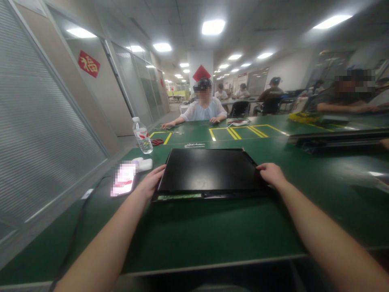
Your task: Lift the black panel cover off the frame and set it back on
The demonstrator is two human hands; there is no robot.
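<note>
1. The green table (212,227) bears all items.
2. The black panel (209,170) lies flat at its centre.
3. The left hand (150,182) clasps the panel's left edge; the right hand (272,173) clasps its right edge.
4. The phone (123,180) lies just left of the left hand.
5. The water bottle (142,136) stands farther off.

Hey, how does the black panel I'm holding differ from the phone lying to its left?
The black panel is far larger than the phone. The panel's face is dark, while the phone's screen is lit. The left hand and right hand hold the panel's side edges; no hand is on the phone. Both lie flat on the green table.
</note>
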